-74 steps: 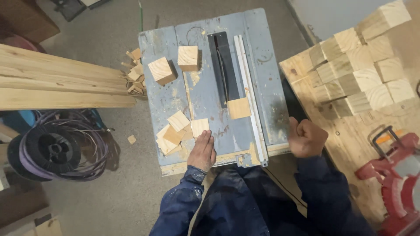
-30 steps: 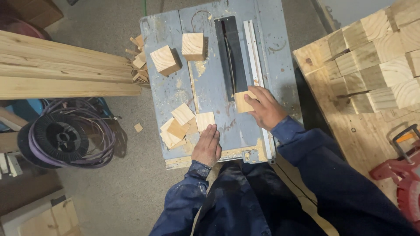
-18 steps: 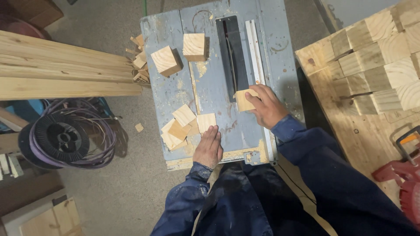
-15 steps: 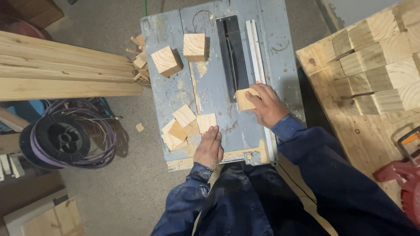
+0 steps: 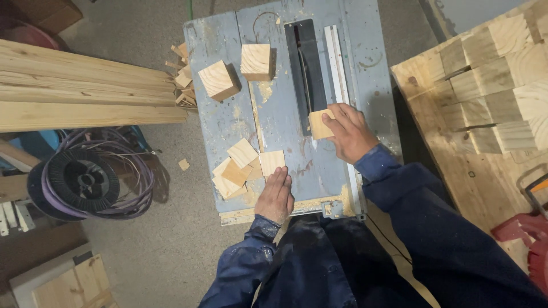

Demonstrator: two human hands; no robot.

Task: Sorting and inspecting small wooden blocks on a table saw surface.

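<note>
I look down on a grey-blue table saw (image 5: 228, 122) with a dark blade slot (image 5: 304, 68) and a pale metal fence (image 5: 338, 68). My right hand (image 5: 349, 132) grips a small wooden block (image 5: 318, 124) lying by the near end of the blade slot, against the fence. My left hand (image 5: 275, 195) rests flat on the saw top near its front edge, fingertips touching a thin square offcut (image 5: 272, 162). Several more thin offcuts (image 5: 235, 165) lie in a pile just left of that hand. Two thicker wooden cubes (image 5: 218, 80) (image 5: 255, 61) sit at the far left of the top.
Long planks (image 5: 74, 91) lie on the left, with small scraps (image 5: 184, 80) at their ends. A spool of purple cable (image 5: 85, 182) sits on the floor. A pallet (image 5: 456, 159) on the right carries stacked wooden blocks (image 5: 496, 85). A red tool (image 5: 525, 245) is at the right edge.
My right hand came in from the right edge of the saw and took hold of the block by the blade slot; since a second ago both hands have stayed nearly still.
</note>
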